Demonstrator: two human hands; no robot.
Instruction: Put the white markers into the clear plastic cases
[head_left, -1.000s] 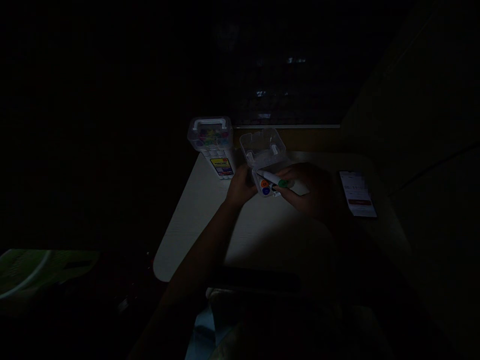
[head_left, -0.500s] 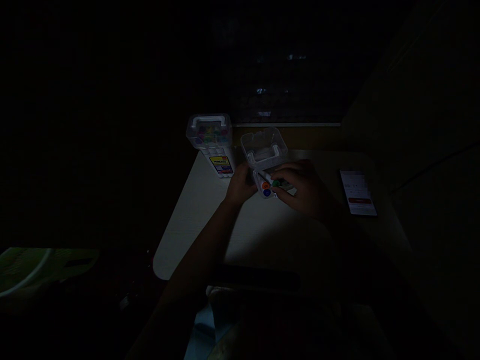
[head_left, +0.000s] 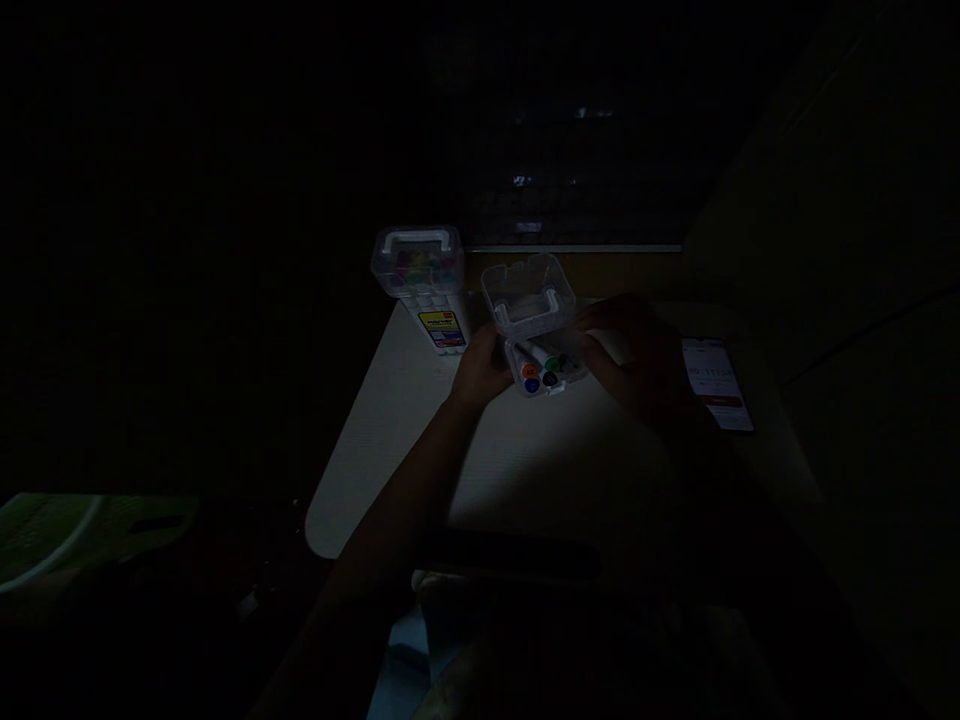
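Note:
A clear plastic box stands open on the table, its handled lid tipped back behind it. Several markers lie in it, among them an orange-capped marker, a blue-capped marker and a green-capped marker. My left hand grips the box's left side, with its fingertips partly hidden behind. Just off the box's right side is my right hand, thumb and fingers apart, holding nothing that I can see; the dim light hides part of it.
Left of the open box stands a closed marker case with a white handle and a yellow label. A lit phone lies at the right of the pale table. The surroundings are very dark.
My right hand has let go of the green-capped marker and moved right, away from the box. The marker now lies in the box. My left hand stays in place.

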